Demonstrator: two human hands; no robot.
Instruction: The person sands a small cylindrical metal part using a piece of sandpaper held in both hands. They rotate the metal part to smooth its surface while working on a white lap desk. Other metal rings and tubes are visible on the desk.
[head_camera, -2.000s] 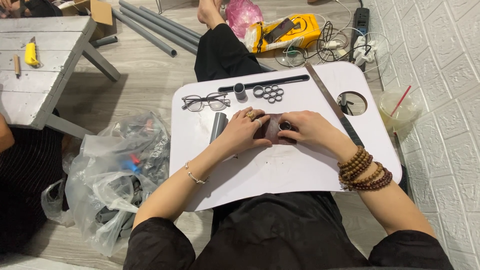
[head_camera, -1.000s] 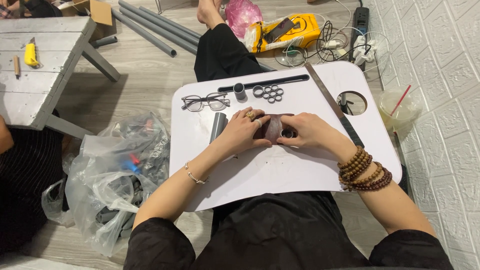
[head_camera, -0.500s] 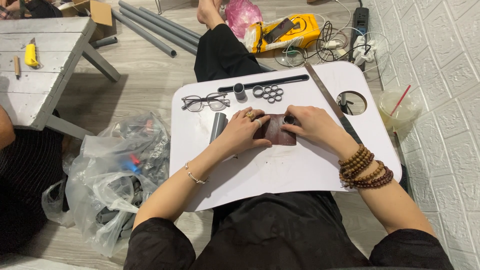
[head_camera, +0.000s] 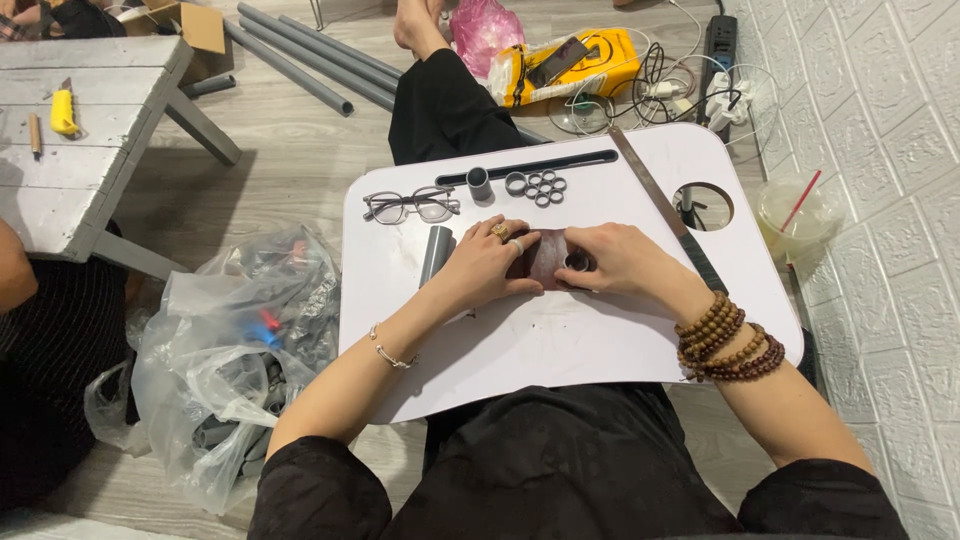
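Pressing down with curled fingers, the left hand (head_camera: 488, 262) lies on the left part of a dark reddish-brown rectangular sheet (head_camera: 545, 260) on the white plastic lap tray (head_camera: 560, 340). The right hand (head_camera: 622, 262) pinches a short grey plastic ring (head_camera: 577, 263) against the sheet's right part, fingers closed around it. Half a second ago the right hand sat slightly higher and farther right; it has since drawn in toward the left hand. The sheet lies flat at the tray's middle, mostly covered by both hands, its surface dull and dark. Just left of the left hand lies a grey plastic tube piece (head_camera: 436, 254). Farther up the tray rest black-rimmed spectacles (head_camera: 410, 205) and a cluster of small grey rings (head_camera: 540, 186).
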